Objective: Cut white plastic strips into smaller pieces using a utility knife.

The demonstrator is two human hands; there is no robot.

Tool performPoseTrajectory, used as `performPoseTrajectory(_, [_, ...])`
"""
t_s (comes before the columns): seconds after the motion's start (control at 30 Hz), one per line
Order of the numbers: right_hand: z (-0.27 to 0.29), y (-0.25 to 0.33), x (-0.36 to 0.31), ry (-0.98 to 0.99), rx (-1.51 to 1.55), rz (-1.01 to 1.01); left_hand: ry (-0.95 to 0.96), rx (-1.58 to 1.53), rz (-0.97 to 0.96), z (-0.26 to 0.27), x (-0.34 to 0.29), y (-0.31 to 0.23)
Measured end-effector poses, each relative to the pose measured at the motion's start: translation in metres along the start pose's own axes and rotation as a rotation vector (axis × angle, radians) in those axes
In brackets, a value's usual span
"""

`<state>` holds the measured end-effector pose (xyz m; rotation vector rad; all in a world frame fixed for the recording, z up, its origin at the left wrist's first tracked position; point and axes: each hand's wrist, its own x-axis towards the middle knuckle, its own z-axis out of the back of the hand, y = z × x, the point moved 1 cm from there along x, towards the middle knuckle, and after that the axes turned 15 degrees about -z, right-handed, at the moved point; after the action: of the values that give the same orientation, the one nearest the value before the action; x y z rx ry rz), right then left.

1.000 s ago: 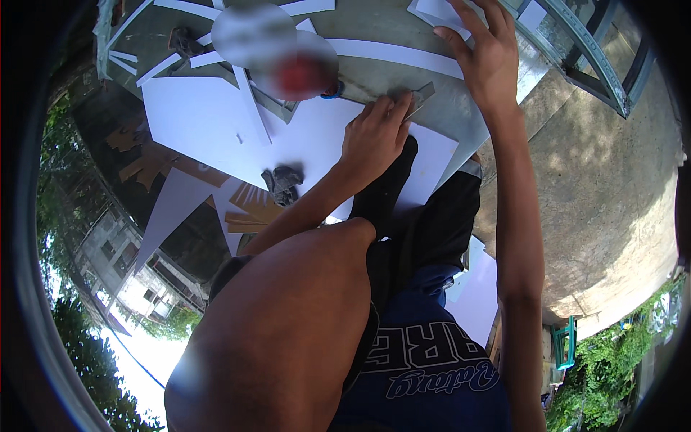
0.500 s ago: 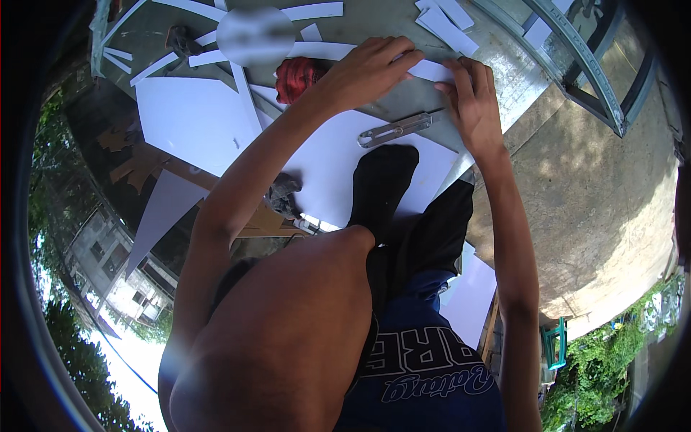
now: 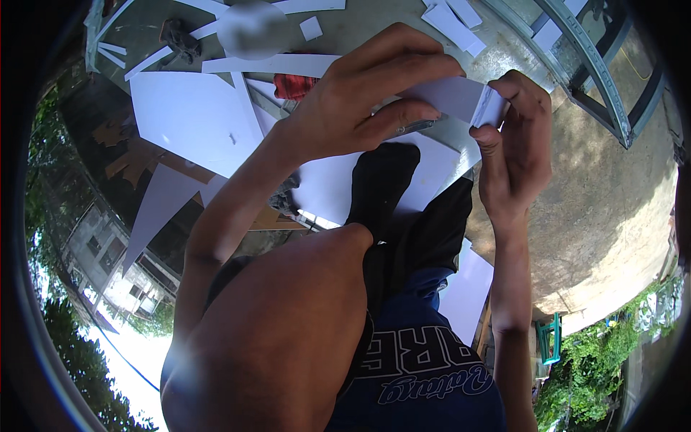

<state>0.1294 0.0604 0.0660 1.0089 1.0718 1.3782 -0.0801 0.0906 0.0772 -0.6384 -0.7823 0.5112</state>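
Note:
Between my hands is a white strip of card or board (image 3: pixel 452 96), held up above the work surface. My left hand (image 3: pixel 381 90) is closed on its left part, thumb below and fingers over the top edge. My right hand (image 3: pixel 524 126) pinches the other end between thumb and fingers, where a short end piece (image 3: pixel 491 108) bends away along a crease. A silver utility knife (image 3: pixel 417 127) lies below the strip, mostly hidden by my left hand. A red and black bundle (image 3: pixel 294 86) sits beside my left wrist.
Large white sheets (image 3: pixel 187 108) and several cut strips (image 3: pixel 270 65) cover the grey metal surface (image 3: pixel 353 25). A dark crumpled lump (image 3: pixel 180 39) lies at far left. My black-socked foot (image 3: pixel 385 176) rests on a sheet. A metal frame (image 3: pixel 597 72) stands at far right.
Both hands have come up off the surface with the strip, the right one moving rightward. The strip's right end now shows a bend. Some strips at the back have shifted slightly.

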Motion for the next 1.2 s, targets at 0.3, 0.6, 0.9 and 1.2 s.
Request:
performPoseTrajectory(0.3, [-0.002, -0.029, 0.000, 0.064, -0.572, 0.094, 0.247, 0.243, 0.067, -0.014, -0.008, 0.010])
performPoseTrajectory(0.6, [-0.006, -0.049, -0.024, 0.147, -0.875, -0.068, 0.416, 0.437, 0.236, -0.062, -0.018, -0.002])
performPoseTrajectory(0.9, [0.021, -0.087, -0.004, -0.099, -0.880, -0.148, 0.199, 0.373, 0.065, -0.055, -0.005, 0.091])
performPoseTrajectory(1.2, [0.002, -0.105, 0.010, -0.149, -0.748, -0.163, 0.505, 0.395, -0.079, -0.048, 0.009, 0.116])
